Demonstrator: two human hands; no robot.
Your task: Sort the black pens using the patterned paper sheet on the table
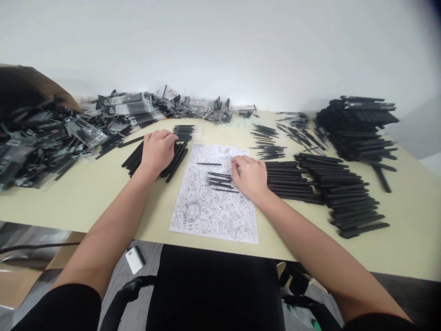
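Black sticks (220, 181) lay under my half-curled right fingers (237, 166) (whether they gripped, I cannot tell) on the printed sheet (206, 216) near the bench's (86, 197) front edge; my left hand (157, 151) rested open on the stick pile (177, 158).

A: How's the light?
B: Bright and diffuse: the white wall (220, 46) glows, and shadows on the counter (406, 230) stay faint.
A: Sharp?
B: Not quite. The wide view bows at the edges, darkens top right, and softens the black rods (347, 197) and heap of packets (44, 138).
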